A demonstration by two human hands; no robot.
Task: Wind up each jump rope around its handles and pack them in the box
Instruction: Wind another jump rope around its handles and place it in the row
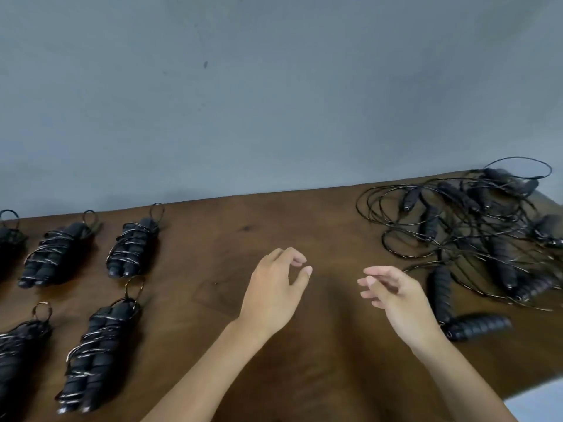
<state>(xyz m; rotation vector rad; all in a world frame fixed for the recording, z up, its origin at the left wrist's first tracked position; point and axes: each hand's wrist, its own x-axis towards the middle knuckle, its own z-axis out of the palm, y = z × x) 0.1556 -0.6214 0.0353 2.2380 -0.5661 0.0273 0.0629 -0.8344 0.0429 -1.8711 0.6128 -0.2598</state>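
Several wound black jump ropes lie in two rows at the left of the brown table (243, 226), among them one bundle (133, 248) in the far row and one bundle (97, 354) in the near row. A tangled heap of loose ropes (475, 233) with black handles fills the right side. One loose handle (478, 325) lies nearest my right hand (396, 296). My left hand (274, 287) hovers over the bare middle of the table. Both hands are empty, fingers loosely curled and apart. No box is in view.
A grey wall (274, 86) rises behind the table's far edge. The table's right corner falls away at the lower right, where pale floor (542, 406) shows.
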